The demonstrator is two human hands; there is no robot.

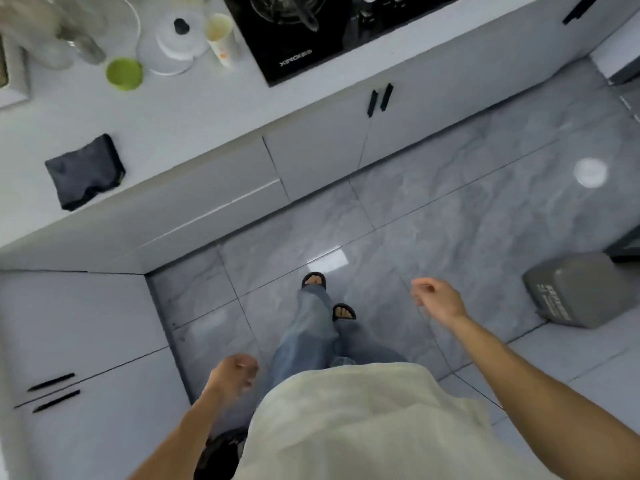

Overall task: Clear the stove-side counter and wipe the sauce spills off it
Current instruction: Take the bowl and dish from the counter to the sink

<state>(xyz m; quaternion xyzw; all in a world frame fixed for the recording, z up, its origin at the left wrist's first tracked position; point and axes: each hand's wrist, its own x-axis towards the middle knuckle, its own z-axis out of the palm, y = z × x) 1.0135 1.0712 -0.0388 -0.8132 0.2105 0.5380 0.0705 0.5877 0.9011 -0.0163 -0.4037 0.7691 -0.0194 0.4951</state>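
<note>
Both our left hand point(235, 372) and right hand point(434, 296) hang empty; left of the stove point(311, 32), the cup point(220, 36) could tip if we wipe with the cloth point(85, 171) first.

White counter point(166, 109) w/ dark cloth point(85, 171), green cup point(124, 73).

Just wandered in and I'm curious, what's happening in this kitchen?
A person stands on the tiled floor facing the counter, left hand and right hand both empty and away from it. Nothing is being handled. A dark cloth lies folded near the counter's edge; a green bowl, a cup and a lid sit beside the stove.
</note>
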